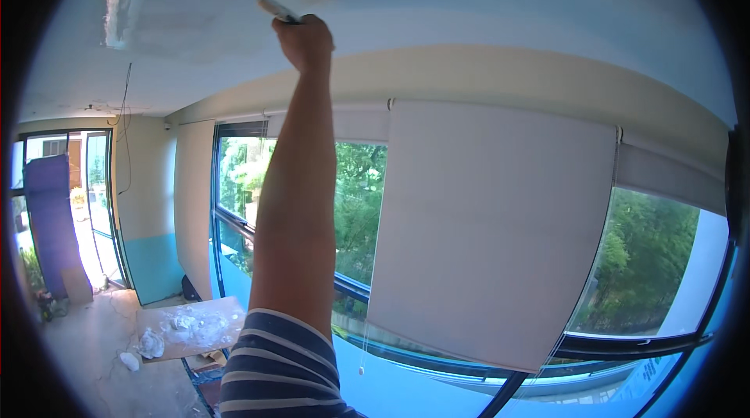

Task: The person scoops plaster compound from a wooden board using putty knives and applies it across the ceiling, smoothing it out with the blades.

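My right hand [306,41] is raised overhead at the end of an outstretched arm in a striped sleeve. Its fingers are wrapped round a putty knife [273,7], whose blade points up and to the left, close beneath the white ceiling [469,4]. Something pale sits along the blade, perhaps filler. Left of the hand, the ceiling carries a glossy whitish patch [117,16] and duller smears. My left hand is out of sight.
Loose wires [125,129] hang from the ceiling. Windows with roller blinds [492,230] line the wall. Below left, a board [223,312] bears white lumps and powder. A purple panel [51,223] stands by the glass door [100,199].
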